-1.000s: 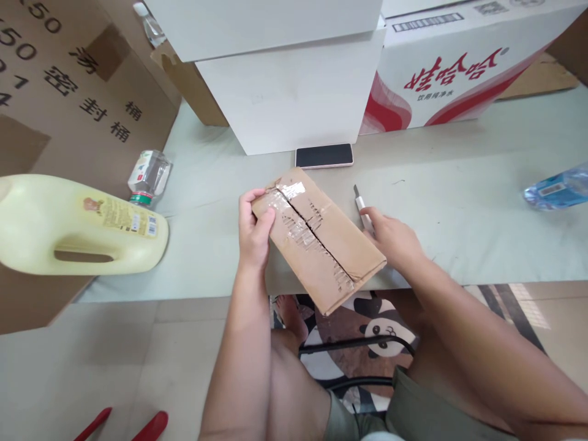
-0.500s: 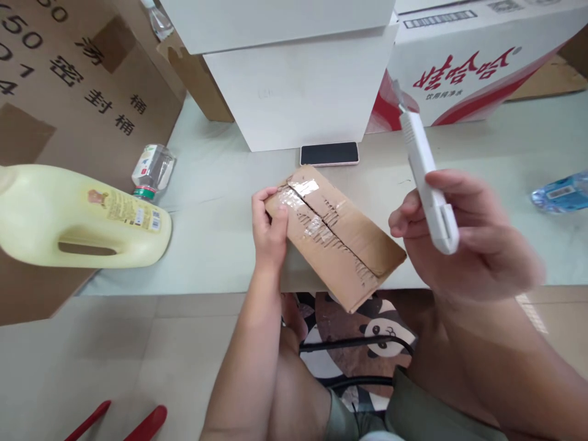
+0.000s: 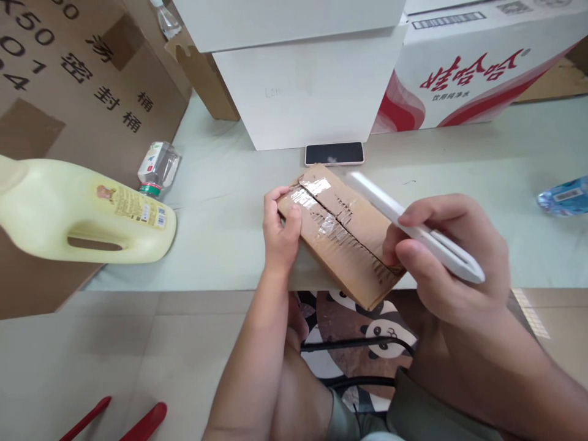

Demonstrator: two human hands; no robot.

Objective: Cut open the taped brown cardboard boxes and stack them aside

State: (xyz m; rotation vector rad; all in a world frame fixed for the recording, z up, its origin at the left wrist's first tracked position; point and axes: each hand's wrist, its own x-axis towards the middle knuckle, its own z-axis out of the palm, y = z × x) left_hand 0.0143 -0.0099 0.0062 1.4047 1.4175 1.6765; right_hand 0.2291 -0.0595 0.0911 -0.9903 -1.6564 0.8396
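Observation:
A small brown cardboard box point(image 3: 340, 236) lies tilted at the table's front edge, its near corner jutting past it. Clear tape and torn, ridged patches run beside the slit along its top. My left hand point(image 3: 281, 229) grips the box's left end, thumb on top. Above the right part of the box, my right hand point(image 3: 454, 251) holds a white utility knife point(image 3: 390, 208) between thumb and fingers. The knife points up and left over the box; no blade can be made out on it now. Some fingertips of that hand are close to the box top; whether they touch it is unclear.
Behind the box lies a phone point(image 3: 334, 154) against white boxes point(image 3: 303, 92). A yellow jug point(image 3: 92, 211), a clear bottle point(image 3: 158, 168) and a large carton point(image 3: 92, 92) stand left. A blue bottle point(image 3: 565, 196) lies right, near a red-and-white carton point(image 3: 459, 79).
My right hand has turned and moved left, bringing the knife down over the box. The blade seen earlier at its tip no longer shows. My left hand keeps its grip on the box.

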